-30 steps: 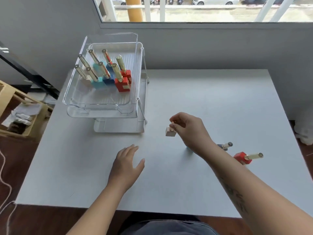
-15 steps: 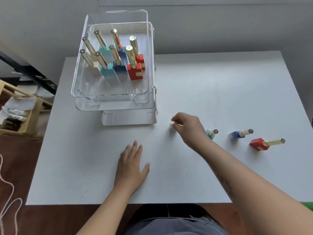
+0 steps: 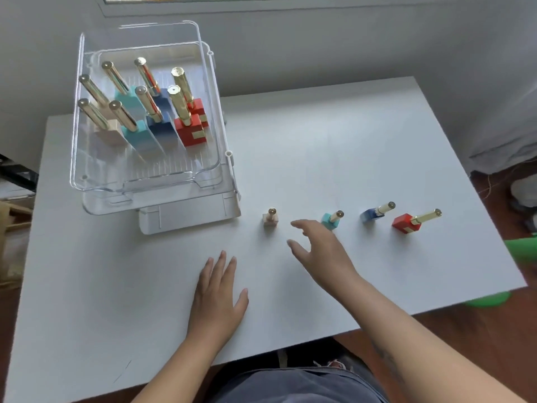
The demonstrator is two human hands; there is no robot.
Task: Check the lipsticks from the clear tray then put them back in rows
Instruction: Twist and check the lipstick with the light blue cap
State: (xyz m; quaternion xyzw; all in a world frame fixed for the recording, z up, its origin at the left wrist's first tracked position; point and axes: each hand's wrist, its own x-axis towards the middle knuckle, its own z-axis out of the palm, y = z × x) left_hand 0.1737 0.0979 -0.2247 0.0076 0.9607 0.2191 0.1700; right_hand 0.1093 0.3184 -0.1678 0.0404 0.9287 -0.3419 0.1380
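The clear tray [image 3: 87, 181] stands at the table's back left with several gold-capped lipsticks upright in two rows, on cream, teal, blue and red bases. On the table stand a cream lipstick [image 3: 270, 218], a teal lipstick [image 3: 332, 219], a blue lipstick [image 3: 374, 213] and a red lipstick [image 3: 409, 221] in a row. My right hand [image 3: 319, 251] hovers open just right of the cream lipstick, holding nothing and partly covering the teal one's base. My left hand [image 3: 218, 298] lies flat and open on the table nearer me.
The white table [image 3: 319, 146] ends at a front edge near my body and a right edge beyond the red lipstick. A white base [image 3: 189, 213] sits under the tray. A wooden crate [image 3: 11, 216] is on the floor at left, a green object [image 3: 491, 299] at right.
My right hand has let go of the cream lipstick, which now stands alone on the table, and has drawn back to the right with fingers spread. The camera view shifted.
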